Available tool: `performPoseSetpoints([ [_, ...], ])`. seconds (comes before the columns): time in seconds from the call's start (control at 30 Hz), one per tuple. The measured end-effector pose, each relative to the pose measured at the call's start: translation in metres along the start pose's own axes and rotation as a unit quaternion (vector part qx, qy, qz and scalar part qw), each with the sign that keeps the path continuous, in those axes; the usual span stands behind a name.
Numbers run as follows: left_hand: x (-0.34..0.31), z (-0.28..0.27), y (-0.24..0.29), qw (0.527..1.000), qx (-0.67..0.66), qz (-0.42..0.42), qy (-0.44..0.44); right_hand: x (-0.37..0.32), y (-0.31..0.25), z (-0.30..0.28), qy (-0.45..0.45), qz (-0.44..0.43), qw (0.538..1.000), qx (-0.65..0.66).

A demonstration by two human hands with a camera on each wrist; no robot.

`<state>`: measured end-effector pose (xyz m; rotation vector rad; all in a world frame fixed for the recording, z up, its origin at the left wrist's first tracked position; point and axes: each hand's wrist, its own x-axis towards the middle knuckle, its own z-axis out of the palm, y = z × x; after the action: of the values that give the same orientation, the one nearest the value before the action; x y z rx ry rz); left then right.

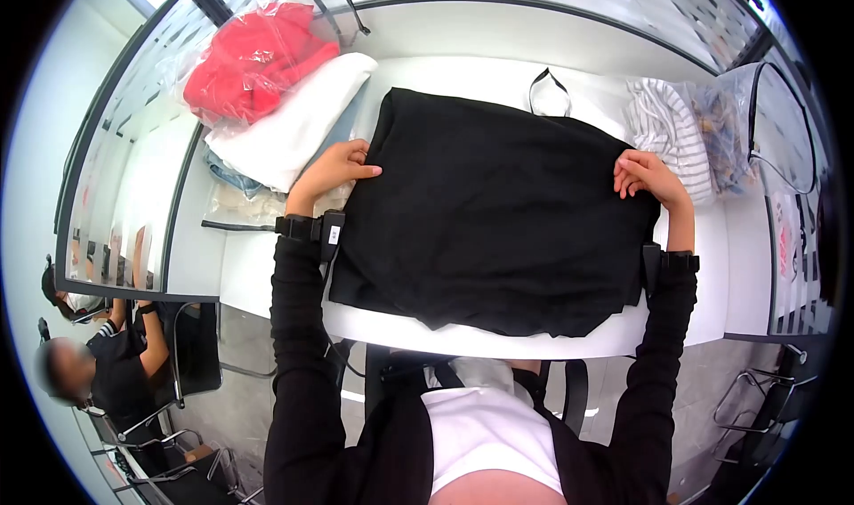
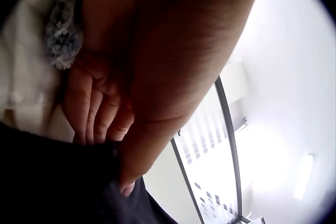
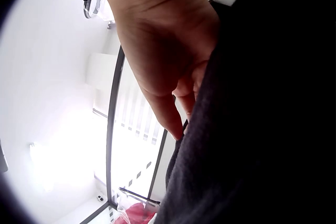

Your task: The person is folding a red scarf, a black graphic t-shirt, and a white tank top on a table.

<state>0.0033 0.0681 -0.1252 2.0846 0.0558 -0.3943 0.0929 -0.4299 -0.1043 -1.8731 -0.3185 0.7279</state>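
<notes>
A large black garment point(image 1: 498, 211) lies spread over the white table in front of me, its near edge wavy. My left hand point(image 1: 342, 169) is at its upper left edge. In the left wrist view, the thumb point(image 2: 134, 166) lies over the black cloth point(image 2: 52, 176) and the other fingers go behind it, pinching the edge. On the opposite side my right hand point(image 1: 649, 177) has its fingers bent at the garment's right edge. The right wrist view shows the thumb tip point(image 3: 177, 129) against the dark cloth point(image 3: 236, 129), which hides part of the fingers.
At the back left sit a bagged red garment point(image 1: 258, 60), a folded white garment point(image 1: 294, 131) and blue denim point(image 1: 236, 171). A grey-striped garment point(image 1: 672, 131) and a clear bag point(image 1: 738, 140) stand at right. Glass partitions edge the table point(image 1: 703, 282). Another person point(image 1: 124, 363) is at left.
</notes>
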Motion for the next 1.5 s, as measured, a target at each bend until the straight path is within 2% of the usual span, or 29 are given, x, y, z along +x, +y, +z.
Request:
performPoseSetpoints([
  [0.07,-0.002,0.001,0.003,1.0,0.026,0.001,0.005,0.0,-0.001,0.0,0.003,0.002,1.0,-0.002],
  [0.37,0.001,0.001,-0.008,1.0,0.012,0.002,0.013,0.0,-0.001,0.0,-0.001,-0.001,1.0,-0.001],
  [1.17,-0.006,0.005,0.005,0.999,-0.022,0.026,0.006,0.001,0.002,-0.002,-0.004,0.002,1.0,-0.004],
  [1.5,-0.005,0.005,0.003,1.0,0.008,0.027,0.006,0.001,0.0,-0.001,-0.004,0.005,1.0,-0.006],
])
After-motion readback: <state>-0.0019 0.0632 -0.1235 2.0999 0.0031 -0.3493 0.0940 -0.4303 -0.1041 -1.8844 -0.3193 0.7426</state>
